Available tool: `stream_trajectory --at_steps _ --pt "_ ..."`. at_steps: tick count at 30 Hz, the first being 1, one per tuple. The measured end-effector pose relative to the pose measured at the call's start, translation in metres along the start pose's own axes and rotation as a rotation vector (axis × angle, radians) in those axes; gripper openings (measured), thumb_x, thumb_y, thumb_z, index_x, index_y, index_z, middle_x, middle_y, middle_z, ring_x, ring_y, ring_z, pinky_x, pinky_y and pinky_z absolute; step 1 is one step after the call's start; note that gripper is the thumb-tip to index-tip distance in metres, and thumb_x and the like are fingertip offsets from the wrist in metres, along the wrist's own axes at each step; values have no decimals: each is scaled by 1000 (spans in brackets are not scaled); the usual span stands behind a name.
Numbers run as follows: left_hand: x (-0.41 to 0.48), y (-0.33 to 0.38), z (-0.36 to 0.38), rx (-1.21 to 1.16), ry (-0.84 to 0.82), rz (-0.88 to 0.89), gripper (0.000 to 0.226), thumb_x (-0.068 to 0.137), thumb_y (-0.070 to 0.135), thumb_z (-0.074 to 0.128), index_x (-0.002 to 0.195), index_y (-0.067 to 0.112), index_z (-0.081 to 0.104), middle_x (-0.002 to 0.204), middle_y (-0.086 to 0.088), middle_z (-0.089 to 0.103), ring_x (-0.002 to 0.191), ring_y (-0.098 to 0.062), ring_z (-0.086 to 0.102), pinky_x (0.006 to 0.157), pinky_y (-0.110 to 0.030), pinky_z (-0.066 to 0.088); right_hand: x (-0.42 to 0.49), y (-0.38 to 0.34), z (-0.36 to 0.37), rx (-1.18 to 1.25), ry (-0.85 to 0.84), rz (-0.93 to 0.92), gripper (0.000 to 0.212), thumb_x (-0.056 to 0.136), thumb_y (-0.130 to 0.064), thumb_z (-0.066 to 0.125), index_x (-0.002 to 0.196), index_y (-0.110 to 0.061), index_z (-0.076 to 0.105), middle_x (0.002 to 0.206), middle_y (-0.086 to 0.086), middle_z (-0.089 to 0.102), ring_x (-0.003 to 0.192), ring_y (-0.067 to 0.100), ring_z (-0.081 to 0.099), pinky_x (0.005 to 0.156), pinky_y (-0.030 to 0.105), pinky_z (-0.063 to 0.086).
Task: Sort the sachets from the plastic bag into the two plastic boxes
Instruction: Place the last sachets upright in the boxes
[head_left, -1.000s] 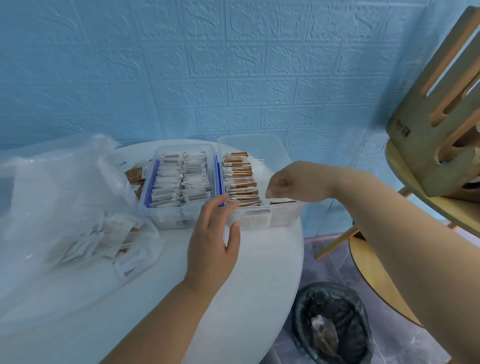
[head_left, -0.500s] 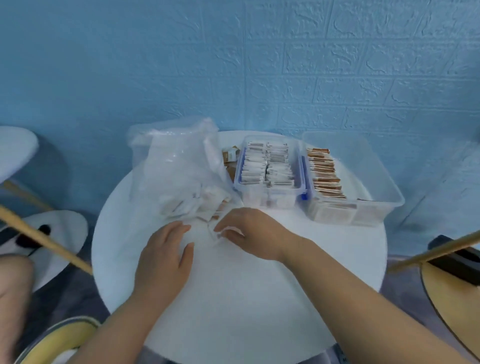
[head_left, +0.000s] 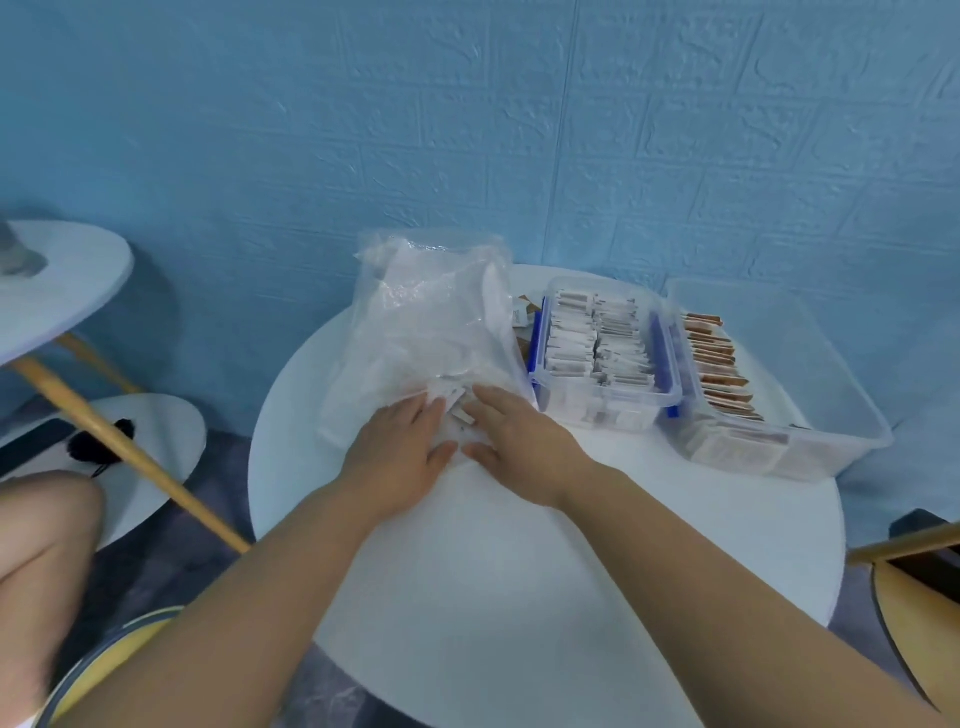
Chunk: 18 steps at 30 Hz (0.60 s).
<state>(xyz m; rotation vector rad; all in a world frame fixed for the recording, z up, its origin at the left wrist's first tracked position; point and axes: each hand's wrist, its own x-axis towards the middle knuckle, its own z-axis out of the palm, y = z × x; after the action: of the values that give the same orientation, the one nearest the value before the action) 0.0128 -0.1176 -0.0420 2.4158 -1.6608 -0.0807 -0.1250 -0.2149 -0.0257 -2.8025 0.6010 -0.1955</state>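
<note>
Your round table (head_left: 519, 597) is bare white across its near half, while the far half is crowded. The plastic bag (head_left: 426, 332) lies slumped along the far left edge. The small box (head_left: 613, 402), packed with white sachets (head_left: 587, 343), sits just beside the bag. The larger box (head_left: 789, 332), holding brown sachets (head_left: 717, 364), presses against it and reaches the far right edge.

Both your forearms come in over the near edge and converge at the bag's near end. Your left hand (head_left: 400, 452) lies palm down on the bag, fingers straight. Your right hand (head_left: 519, 441), also flat with its fingers stretched out, rests on loose sachets (head_left: 460, 405) at the bag's mouth. Neither hand grips anything.
</note>
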Motion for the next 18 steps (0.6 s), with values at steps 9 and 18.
stream_trajectory --at_steps 9,18 --pt "-25 -15 -1 -192 135 156 64 80 51 21 114 19 65 118 3 61 110 -19 54 89 -27 40 -6 8 4 6 -19 -53 36 95 -32 46 129 -19 53 134 0 51 128 17 40 103 32 35" --pt "-7 -13 -2 -85 23 72 51 96 36 43 143 23 31 152 6 24 139 -12 22 107 -24 24 10 5 4 4 45 18 51 96 -32 45 143 -18 32 154 4 21 142 17 16 113 26 13"
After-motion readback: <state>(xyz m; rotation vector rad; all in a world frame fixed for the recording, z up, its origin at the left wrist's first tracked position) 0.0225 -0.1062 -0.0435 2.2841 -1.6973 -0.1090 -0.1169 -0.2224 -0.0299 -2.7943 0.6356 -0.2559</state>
